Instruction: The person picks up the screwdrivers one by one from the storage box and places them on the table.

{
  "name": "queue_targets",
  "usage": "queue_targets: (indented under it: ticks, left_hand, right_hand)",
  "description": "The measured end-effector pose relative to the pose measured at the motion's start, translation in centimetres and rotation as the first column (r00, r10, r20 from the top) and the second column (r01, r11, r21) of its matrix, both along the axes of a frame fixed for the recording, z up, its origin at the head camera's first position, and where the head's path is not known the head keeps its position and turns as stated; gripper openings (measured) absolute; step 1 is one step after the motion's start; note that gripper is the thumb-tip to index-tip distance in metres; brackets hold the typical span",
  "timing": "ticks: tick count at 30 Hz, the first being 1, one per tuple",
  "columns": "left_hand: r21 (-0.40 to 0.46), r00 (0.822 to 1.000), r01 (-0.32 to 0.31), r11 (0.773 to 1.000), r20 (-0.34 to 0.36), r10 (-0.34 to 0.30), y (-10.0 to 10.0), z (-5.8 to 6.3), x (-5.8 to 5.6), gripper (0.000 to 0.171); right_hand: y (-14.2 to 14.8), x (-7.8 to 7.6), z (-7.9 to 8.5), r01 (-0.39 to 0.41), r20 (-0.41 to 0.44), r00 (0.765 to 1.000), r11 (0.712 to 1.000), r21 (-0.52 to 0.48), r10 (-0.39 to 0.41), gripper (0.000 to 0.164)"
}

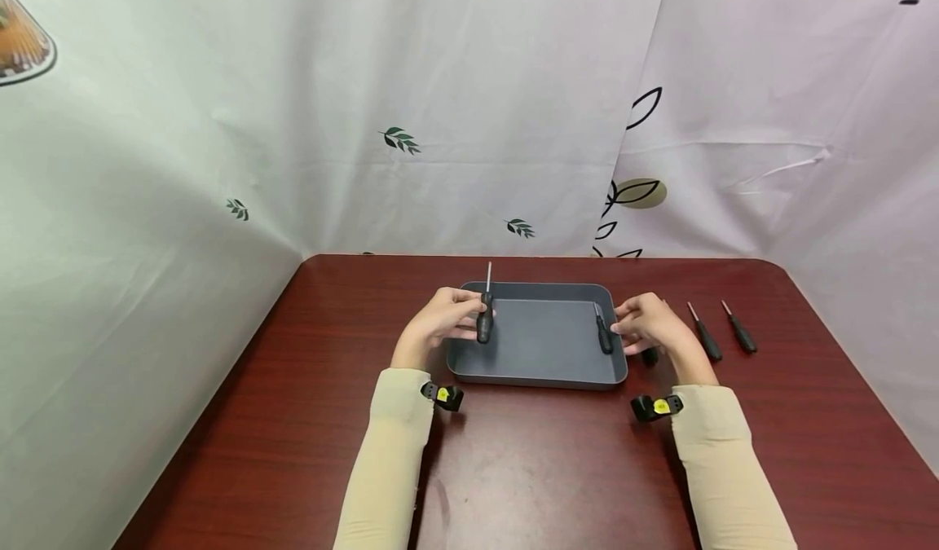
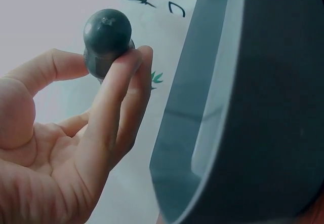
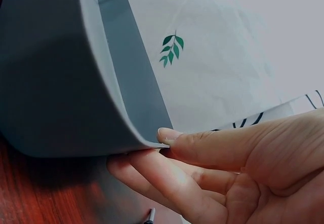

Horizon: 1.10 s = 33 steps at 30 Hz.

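My left hand (image 1: pixel 440 319) pinches a screwdriver (image 1: pixel 485 322) by its black handle, between thumb and fingers, over the left side of a grey rectangular tray (image 1: pixel 539 338). Its thin shaft points away from me. In the left wrist view, the rounded handle end (image 2: pixel 107 31) faces the camera. At the tray's right edge, my right hand (image 1: pixel 649 322) grips the rim; the right wrist view has the thumb above the tray wall (image 3: pixel 136 107) and fingers beneath. Inside the tray, near its right side, lies a second, smaller-looking screwdriver (image 1: pixel 604 336).
Two more black-handled screwdrivers, one (image 1: pixel 707 342) nearer my right hand and another (image 1: pixel 741 334) farther right, lie on the red-brown wooden table (image 1: pixel 543 468). A black handle (image 1: pixel 650 356) shows partly beneath my right hand. White patterned cloth (image 1: pixel 469 110) hangs behind the table.
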<state>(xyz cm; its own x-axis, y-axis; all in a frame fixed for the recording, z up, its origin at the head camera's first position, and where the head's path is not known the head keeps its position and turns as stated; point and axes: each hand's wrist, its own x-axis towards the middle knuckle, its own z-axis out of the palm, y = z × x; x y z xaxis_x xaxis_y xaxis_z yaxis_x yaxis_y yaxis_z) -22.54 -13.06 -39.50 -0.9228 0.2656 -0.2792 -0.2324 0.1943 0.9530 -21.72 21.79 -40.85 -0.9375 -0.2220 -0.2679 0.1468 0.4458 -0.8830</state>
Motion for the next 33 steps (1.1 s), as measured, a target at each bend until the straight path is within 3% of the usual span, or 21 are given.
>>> queue_targets:
  ticks: [12, 33]
  left_hand:
    - [0.01, 1.0, -0.019, 1.0, -0.024, 0.019, -2.3, 0.4, 0.1, 0.041]
    - [-0.071, 0.999, -0.048, 0.996, -0.026, 0.046, -5.8, 0.8, 0.3, 0.042]
  right_hand:
    - [0.3, 0.1, -0.6, 0.01, 0.016, 1.0, 0.999, -0.042, -0.009, 0.048]
    - [0.7, 0.4, -0.5, -0.029, -0.002, 1.0, 0.998, -0.059, 0.029, 0.05]
